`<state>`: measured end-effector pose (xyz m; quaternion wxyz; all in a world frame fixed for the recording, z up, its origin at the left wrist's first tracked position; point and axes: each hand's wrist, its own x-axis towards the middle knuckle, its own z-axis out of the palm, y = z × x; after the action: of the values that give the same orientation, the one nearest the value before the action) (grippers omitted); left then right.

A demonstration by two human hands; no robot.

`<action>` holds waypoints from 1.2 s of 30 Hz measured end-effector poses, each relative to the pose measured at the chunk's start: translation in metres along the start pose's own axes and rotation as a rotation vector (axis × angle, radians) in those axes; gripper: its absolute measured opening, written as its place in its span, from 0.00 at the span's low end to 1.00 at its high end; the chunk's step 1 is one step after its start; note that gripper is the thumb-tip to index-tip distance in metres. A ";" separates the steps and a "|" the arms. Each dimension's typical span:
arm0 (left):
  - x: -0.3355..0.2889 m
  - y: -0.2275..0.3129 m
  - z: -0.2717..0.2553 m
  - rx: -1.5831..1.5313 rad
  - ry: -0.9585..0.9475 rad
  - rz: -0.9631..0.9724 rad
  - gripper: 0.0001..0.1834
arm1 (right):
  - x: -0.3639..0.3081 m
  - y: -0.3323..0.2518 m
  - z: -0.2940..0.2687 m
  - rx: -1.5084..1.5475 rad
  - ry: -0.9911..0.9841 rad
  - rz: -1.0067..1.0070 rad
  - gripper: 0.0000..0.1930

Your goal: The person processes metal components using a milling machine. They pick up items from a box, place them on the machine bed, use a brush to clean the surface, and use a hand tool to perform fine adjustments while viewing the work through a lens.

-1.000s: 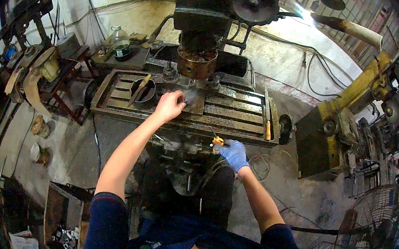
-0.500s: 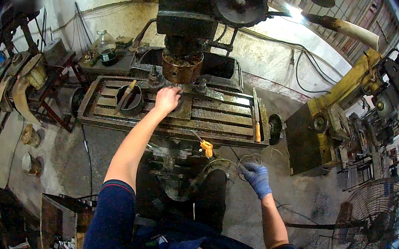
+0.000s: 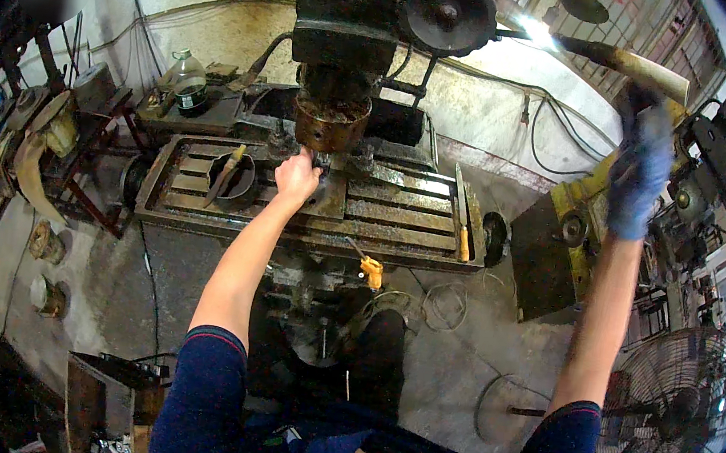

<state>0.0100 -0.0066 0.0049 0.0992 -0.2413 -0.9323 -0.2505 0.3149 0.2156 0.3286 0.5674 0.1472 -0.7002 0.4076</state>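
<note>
My bare left hand [image 3: 299, 178] is at the milling machine's table [image 3: 400, 215], just under the round cutter head [image 3: 330, 124]. Its fingers are curled closed beside the clamped area, and whatever they grip is hidden. My right hand [image 3: 640, 173], in a blue-grey glove, is raised high on the right, smeared by motion. It appears just below the long lever [image 3: 645, 72] with a pale end; I cannot tell whether it touches it. A yellow air blow gun [image 3: 371, 272] hangs at the table's front edge.
A dark round pot [image 3: 238, 184] with a brush in it stands on the table's left. A wooden-handled file [image 3: 464, 220] lies at the right edge. A large fan [image 3: 677, 414] stands lower right, a yellow-and-black machine [image 3: 557, 249] beyond. A coiled hose [image 3: 445, 307] lies on the floor.
My right hand has swung up from beside the coiled hose to the upper right near the lever. My left hand has shifted slightly, its fingers now curled under the cutter head.
</note>
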 end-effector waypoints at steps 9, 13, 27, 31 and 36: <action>0.000 -0.004 0.004 -0.005 0.016 0.004 0.21 | -0.034 -0.031 0.032 -0.304 0.116 -0.193 0.18; 0.001 0.002 0.007 0.020 -0.005 0.020 0.20 | -0.090 -0.011 0.036 -0.148 0.159 -0.292 0.20; 0.001 -0.008 0.000 -0.018 0.070 0.066 0.17 | -0.105 -0.005 0.032 -0.286 0.114 -0.086 0.20; -0.012 -0.024 -0.025 -0.032 0.102 0.136 0.16 | -0.100 -0.011 0.043 -0.307 0.126 -0.140 0.20; -0.049 -0.074 -0.082 -0.159 0.137 0.136 0.18 | -0.116 -0.003 0.036 -0.193 0.102 -0.128 0.21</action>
<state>0.0209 -0.1248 0.0285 0.1602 -0.2935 -0.8819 -0.3325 0.3293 0.1573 0.2230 0.6387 0.1152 -0.6956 0.3081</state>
